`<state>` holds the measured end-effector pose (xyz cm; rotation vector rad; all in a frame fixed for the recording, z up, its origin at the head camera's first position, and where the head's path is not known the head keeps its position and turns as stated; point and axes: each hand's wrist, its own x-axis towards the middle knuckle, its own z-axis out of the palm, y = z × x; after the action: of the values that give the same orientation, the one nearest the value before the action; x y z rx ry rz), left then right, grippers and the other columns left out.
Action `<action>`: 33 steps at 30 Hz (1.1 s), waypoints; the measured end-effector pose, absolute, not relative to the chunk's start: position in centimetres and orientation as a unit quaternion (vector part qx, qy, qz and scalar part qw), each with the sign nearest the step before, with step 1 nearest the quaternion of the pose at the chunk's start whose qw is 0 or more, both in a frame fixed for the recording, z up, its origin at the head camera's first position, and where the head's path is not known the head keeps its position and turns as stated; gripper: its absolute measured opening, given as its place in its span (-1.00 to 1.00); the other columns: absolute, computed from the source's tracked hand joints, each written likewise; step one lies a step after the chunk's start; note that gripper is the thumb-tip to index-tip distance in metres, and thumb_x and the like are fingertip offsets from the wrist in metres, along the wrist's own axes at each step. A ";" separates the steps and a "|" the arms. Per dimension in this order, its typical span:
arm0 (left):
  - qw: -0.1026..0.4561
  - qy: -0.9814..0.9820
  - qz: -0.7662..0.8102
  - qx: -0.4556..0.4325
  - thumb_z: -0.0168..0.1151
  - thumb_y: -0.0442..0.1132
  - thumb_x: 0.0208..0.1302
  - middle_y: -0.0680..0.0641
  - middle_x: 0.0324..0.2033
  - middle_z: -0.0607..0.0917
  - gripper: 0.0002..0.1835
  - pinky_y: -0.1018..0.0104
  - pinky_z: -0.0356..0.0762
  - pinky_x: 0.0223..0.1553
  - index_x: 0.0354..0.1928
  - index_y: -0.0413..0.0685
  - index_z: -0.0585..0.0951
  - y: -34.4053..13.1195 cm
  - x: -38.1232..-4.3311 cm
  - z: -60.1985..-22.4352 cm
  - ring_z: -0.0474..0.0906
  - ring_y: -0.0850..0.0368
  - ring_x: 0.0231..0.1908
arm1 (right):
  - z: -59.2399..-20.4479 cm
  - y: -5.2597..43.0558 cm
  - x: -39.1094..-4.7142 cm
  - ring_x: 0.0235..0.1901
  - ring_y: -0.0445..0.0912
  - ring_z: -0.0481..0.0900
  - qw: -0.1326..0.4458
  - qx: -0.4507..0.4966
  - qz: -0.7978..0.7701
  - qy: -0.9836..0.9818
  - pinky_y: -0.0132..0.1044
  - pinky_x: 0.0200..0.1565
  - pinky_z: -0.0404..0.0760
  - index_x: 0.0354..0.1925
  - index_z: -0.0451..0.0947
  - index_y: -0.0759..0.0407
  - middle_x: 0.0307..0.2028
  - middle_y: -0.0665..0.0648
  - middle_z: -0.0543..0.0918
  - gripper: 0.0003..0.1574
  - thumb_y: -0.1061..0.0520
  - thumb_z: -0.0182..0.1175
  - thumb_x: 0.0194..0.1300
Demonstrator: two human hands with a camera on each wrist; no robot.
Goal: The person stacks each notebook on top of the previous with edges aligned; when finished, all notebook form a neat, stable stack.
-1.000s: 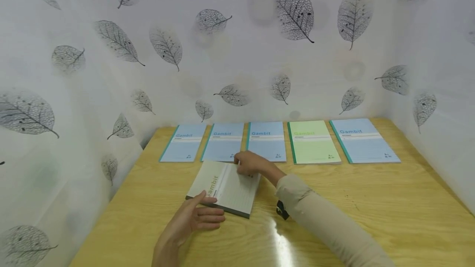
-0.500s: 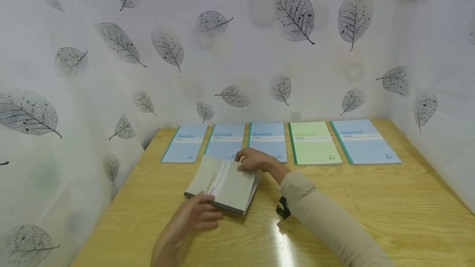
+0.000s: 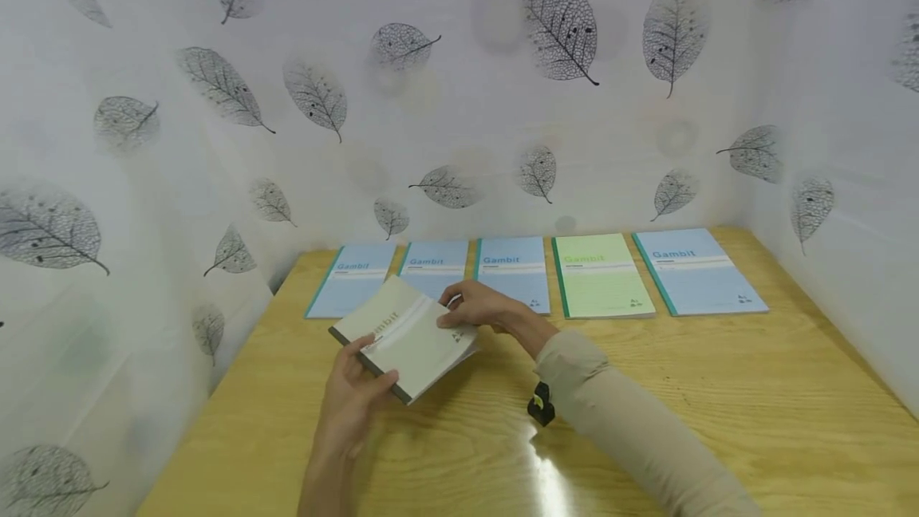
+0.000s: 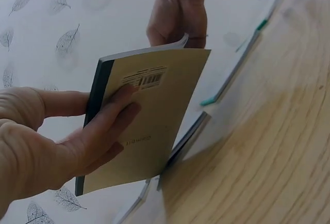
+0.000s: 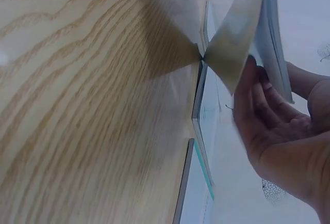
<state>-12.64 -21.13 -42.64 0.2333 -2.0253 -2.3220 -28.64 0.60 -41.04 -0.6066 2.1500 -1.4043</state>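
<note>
A pale cream "Gambit" notebook [image 3: 409, 345] with a dark spine is raised off the table at a tilt, between both hands. My left hand [image 3: 348, 401] holds it by the spine edge. In the left wrist view, fingers lie across the tan back cover [image 4: 154, 115], close below a barcode label. At the opposite edge my right hand [image 3: 477, 305] pinches the front cover and pages, thumb on top. The right wrist view has its fingers [image 5: 260, 97] tucked between the page block [image 5: 270, 43] and the back cover, which hangs apart and bends.
Along the table's back lie several blue notebooks [image 3: 513, 266] and a green notebook [image 3: 603, 274] in a row. The raised notebook overlaps the second one from the left. Behind the wooden table [image 3: 646, 389] hangs a leaf-patterned curtain [image 3: 474, 102]. A small black object [image 3: 542, 405] shows beside the right sleeve.
The cream notebook has risen from the table and turned, shifting left. My left hand went from lying at the spine to gripping it. The right hand keeps the far edge, pages now splayed.
</note>
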 end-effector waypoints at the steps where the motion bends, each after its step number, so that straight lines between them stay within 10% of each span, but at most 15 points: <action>1: 0.033 -0.653 -0.752 0.079 0.23 -0.60 0.33 -0.35 0.46 0.28 -0.16 0.20 0.71 0.08 0.55 -0.16 0.07 -21.2 -12.6 -42.4 0.70 0.07 0.04 | -41.0 0.6 -28.6 -0.28 -0.09 0.64 0.247 -0.223 -0.517 0.788 -0.34 -0.26 0.63 0.04 0.62 0.28 -0.18 0.15 0.70 -0.67 0.14 0.38 0.38; 14: 0.115 -0.653 -0.733 0.153 0.27 -0.56 0.36 -0.31 0.47 0.32 -0.23 0.35 0.71 0.02 0.52 -0.12 0.21 -21.3 -13.3 -40.2 0.72 0.23 -0.10 | -41.3 -0.2 -28.5 -0.32 -0.04 0.71 0.305 -0.185 -0.660 0.661 -0.28 -0.32 0.71 0.00 0.41 0.24 -0.20 0.26 0.72 -0.77 0.31 0.25 0.46; 33: 0.164 -0.650 -0.723 0.166 0.25 -0.50 0.41 -0.25 0.47 0.33 -0.37 0.30 0.71 0.06 0.45 -0.11 0.30 -22.1 -12.6 -38.9 0.73 0.19 -0.06 | -39.5 -1.7 -27.2 -0.21 0.03 0.76 0.271 -0.164 -0.676 0.665 -0.19 -0.15 0.76 0.35 0.38 0.26 0.05 0.35 0.68 -0.39 0.22 0.34 0.43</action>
<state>-12.61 -22.06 -38.89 0.4737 -1.8531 -2.0602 -27.20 -1.66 -39.46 -0.4406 1.7919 -1.8215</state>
